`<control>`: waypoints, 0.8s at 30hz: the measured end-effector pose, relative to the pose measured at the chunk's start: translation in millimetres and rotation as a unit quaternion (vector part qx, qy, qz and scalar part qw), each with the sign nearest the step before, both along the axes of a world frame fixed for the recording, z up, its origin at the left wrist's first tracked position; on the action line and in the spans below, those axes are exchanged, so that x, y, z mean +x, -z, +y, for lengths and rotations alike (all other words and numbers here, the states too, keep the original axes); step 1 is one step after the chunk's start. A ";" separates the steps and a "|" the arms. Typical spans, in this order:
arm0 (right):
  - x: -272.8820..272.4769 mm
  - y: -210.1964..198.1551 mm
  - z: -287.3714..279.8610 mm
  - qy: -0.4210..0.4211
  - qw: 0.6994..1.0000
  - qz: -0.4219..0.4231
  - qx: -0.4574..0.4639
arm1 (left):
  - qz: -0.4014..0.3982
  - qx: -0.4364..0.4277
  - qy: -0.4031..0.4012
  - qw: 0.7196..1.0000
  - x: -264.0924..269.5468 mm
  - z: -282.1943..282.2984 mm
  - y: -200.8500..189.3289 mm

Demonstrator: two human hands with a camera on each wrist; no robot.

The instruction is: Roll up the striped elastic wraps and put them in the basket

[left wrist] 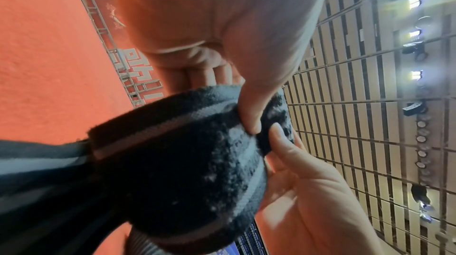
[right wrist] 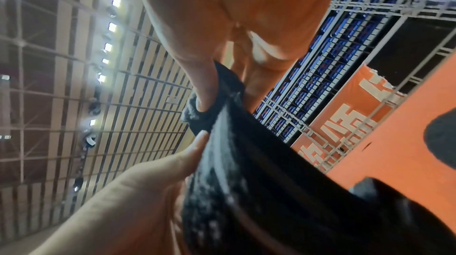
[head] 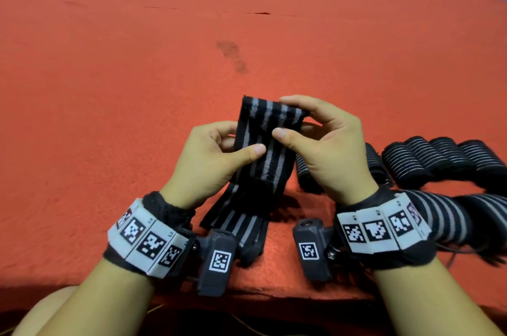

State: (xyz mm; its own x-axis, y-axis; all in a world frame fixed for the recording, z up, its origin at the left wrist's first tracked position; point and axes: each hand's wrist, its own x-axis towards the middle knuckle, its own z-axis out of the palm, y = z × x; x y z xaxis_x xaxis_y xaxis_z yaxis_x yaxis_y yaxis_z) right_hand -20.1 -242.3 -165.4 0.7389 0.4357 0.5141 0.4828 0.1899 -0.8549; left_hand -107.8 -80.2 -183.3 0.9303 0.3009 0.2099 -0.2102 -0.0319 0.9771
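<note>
Fingers of both hands pinch the striped elastic wrap [head: 263, 141] at frame centre: right hand [head: 326, 149] folding its top end, left hand [head: 211, 160] steadying, likely starting the roll.

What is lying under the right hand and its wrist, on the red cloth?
Under the right hand lie rolled black-and-grey striped wraps in a row on the red cloth. The hand and wrist cover the leftmost rolls partly, so their number there cannot be counted. No basket is visible.
</note>
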 end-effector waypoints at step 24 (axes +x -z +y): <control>1.8 14.0 3.2 -0.040 0.993 0.078 -0.073 | -0.027 0.035 -0.021 0.999 -2.2 11.4 -1.0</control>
State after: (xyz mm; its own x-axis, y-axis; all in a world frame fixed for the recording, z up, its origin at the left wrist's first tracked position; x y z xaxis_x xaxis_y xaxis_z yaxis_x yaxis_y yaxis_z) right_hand -18.2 -239.0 -179.4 0.7653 0.5568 0.3231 0.3301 0.0913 -0.9395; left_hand -110.0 -68.9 -182.3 0.9042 0.3218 0.2809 -0.2594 -0.1087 0.9596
